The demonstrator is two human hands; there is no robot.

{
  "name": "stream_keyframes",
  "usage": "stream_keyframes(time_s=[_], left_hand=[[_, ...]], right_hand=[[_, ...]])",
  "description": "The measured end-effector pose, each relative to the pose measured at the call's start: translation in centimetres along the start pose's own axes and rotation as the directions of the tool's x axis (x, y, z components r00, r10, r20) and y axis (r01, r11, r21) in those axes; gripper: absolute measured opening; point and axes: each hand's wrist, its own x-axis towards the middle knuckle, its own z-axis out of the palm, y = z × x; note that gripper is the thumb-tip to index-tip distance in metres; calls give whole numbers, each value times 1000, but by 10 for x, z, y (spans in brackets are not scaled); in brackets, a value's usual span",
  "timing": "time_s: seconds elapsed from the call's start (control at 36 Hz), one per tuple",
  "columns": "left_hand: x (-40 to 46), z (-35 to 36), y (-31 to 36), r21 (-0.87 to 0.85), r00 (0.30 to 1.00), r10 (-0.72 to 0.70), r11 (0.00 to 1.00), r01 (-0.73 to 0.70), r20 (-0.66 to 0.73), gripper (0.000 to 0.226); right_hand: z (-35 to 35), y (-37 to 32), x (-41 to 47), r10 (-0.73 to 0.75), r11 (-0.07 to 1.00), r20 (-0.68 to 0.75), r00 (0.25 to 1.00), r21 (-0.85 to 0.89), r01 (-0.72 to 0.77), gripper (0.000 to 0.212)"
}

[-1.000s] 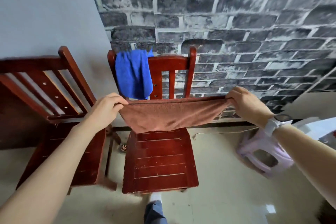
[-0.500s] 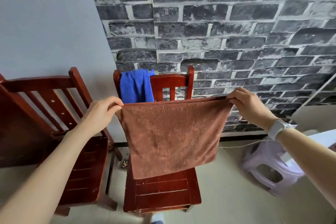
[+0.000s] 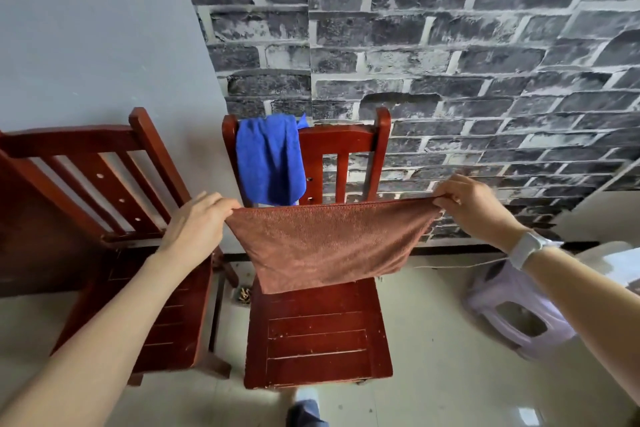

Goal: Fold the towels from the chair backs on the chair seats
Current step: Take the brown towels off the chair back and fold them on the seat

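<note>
Hands (image 3: 194,229) (image 3: 474,206) pinch one brown towel (image 3: 329,243); one blue towel (image 3: 268,158), two chairs (image 3: 318,333) (image 3: 104,156).

My brown towel (image 3: 330,243) hides the lower back and the rear of the seat of the middle chair (image 3: 318,340), and the bottom edge of the blue towel (image 3: 268,159). The left chair (image 3: 104,184) runs off the frame's left edge. My right arm covers part of the stool (image 3: 519,319). My fingertips are tucked behind the towel's corners.
</note>
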Motion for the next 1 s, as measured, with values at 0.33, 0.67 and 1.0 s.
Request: stream_keyframes(time_s=[0.33, 0.67, 1.0], left_hand=[[68, 67, -25, 137, 979, -204, 969, 204, -14, 17], [-25, 127, -40, 8, 996, -94, 996, 94, -10, 17], [-201, 248, -6, -151, 785, -13, 979, 135, 619, 30]], right_hand=[[90, 24, 68, 198, 980, 41, 979, -12, -198, 11], [137, 24, -4, 109, 994, 92, 990, -20, -107, 7], [271, 75, -200, 276, 958, 681, 679, -135, -254, 12]])
